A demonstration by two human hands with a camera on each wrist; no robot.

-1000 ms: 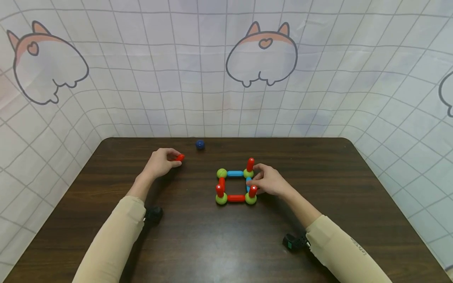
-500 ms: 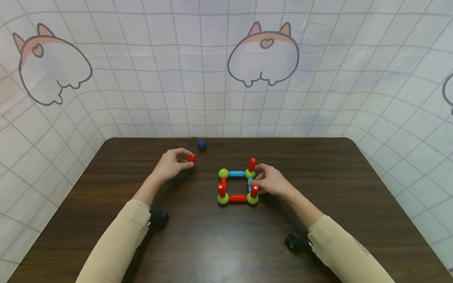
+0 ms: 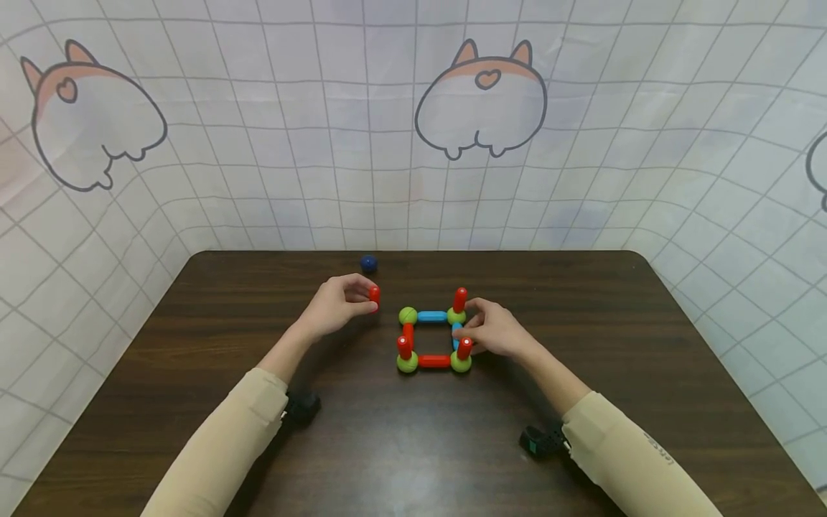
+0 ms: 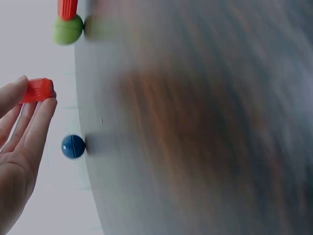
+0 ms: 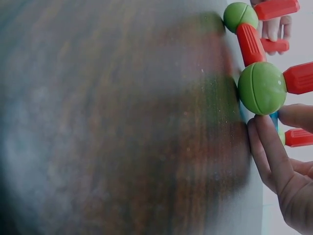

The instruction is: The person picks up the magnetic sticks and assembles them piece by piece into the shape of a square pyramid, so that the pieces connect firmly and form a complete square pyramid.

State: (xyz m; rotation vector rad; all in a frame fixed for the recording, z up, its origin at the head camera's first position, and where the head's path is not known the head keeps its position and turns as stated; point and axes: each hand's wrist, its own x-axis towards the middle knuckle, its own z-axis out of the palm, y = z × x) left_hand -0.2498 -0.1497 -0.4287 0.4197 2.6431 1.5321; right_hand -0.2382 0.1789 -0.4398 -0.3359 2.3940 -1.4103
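In the head view my left hand (image 3: 337, 305) pinches a red rod (image 3: 375, 298) between thumb and fingertips. The rod stands roughly upright, left of a square frame and apart from it. Green balls (image 3: 408, 361) form the frame's corners, joined by a red front rod (image 3: 434, 362), a red left rod (image 3: 408, 334) and a blue back rod (image 3: 432, 316). Three corners carry upright red rods; the far-left ball (image 3: 408, 316) has a bare top. My right hand (image 3: 496, 328) holds the blue right-side rod (image 3: 456, 336), its fingers partly covering it.
A dark blue ball (image 3: 369, 263) lies near the back edge of the brown wooden table (image 3: 388, 445), beyond my left hand. White patterned cloth (image 3: 362, 143) hangs behind and at both sides. Black devices (image 3: 539, 442) are worn at both wrists.
My left hand has moved right towards the frame, and its red rod has turned from slanted to upright. My right hand keeps its place on the frame.
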